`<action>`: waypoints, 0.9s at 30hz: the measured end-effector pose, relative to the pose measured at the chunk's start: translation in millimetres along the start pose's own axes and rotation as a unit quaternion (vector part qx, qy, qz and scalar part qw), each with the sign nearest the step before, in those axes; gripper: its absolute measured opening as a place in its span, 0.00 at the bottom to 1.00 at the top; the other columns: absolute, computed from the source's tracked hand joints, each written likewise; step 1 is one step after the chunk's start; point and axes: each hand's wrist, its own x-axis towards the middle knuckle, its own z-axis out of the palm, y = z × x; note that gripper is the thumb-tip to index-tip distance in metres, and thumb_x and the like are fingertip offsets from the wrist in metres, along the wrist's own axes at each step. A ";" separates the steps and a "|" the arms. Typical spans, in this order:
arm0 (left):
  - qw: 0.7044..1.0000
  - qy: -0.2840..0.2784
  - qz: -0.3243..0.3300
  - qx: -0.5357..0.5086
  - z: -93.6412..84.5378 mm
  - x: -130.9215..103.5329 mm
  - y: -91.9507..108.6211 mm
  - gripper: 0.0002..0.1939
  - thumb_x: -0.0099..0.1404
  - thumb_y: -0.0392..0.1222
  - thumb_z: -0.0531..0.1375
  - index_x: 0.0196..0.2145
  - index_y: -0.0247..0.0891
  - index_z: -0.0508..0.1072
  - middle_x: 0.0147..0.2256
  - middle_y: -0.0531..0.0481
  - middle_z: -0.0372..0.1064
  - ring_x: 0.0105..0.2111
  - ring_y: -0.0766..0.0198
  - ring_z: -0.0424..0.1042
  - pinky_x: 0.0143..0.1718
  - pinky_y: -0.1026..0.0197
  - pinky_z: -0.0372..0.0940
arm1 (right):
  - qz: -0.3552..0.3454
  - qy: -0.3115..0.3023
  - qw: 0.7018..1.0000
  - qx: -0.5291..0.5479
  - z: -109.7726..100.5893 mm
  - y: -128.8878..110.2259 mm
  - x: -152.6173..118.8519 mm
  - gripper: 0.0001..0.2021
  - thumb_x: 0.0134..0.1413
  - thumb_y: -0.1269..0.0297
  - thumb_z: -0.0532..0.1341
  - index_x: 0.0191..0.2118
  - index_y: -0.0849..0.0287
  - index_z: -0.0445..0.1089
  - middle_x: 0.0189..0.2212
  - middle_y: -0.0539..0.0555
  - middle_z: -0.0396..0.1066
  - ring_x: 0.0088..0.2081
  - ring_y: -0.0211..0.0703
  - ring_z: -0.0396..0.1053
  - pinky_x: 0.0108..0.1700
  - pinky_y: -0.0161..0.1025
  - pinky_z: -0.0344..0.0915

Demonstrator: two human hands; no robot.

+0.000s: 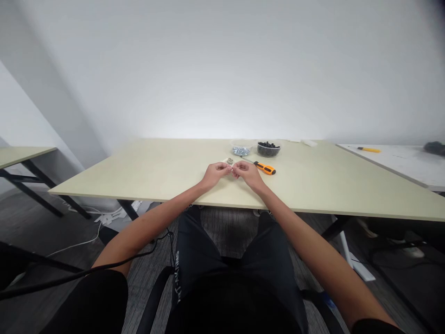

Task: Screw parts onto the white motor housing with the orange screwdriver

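My left hand (216,174) and my right hand (246,173) meet over the front part of the table, their fingertips pinched close together. Between them shows a tiny pale bit, too small to name. Just beyond the fingers lies a small round metal-looking piece (230,161) on something whitish. An orange and black screwdriver (265,168) rests to the right of my right hand, its shaft pointing back and left. Behind the hands stand a clear tub of small silvery screws (241,151) and a clear tub of small black parts (268,149).
The pale table (156,171) runs up to the wall. On a white table (399,160) at the right lie a yellow-handled tool (369,150) and a dark object. A black cable (104,266) hangs across my left arm. White scraps (120,212) litter the floor at left.
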 end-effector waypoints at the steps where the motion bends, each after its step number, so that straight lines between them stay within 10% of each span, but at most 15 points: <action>1: 1.000 0.000 0.001 0.005 -0.1 -0.1 0.0 0.14 0.55 0.49 0.66 0.32 0.34 0.77 0.33 0.46 0.76 0.35 0.62 0.72 0.43 0.57 0.64 | 0.001 -0.001 1.000 -0.002 -0.2 0.6 0.2 0.14 0.44 0.56 0.65 0.31 0.62 0.68 0.23 0.52 0.69 0.25 0.36 0.67 0.32 0.35 0.66; 27: 0.999 -0.032 -0.008 0.015 -3.3 0.3 -4.7 0.14 0.58 0.49 0.63 0.32 0.34 0.77 0.34 0.45 0.75 0.35 0.63 0.72 0.41 0.59 0.63 | 0.037 -0.021 0.999 0.032 0.4 -4.4 -5.0 0.21 0.40 0.49 0.69 0.32 0.64 0.72 0.27 0.56 0.73 0.28 0.39 0.70 0.35 0.38 0.70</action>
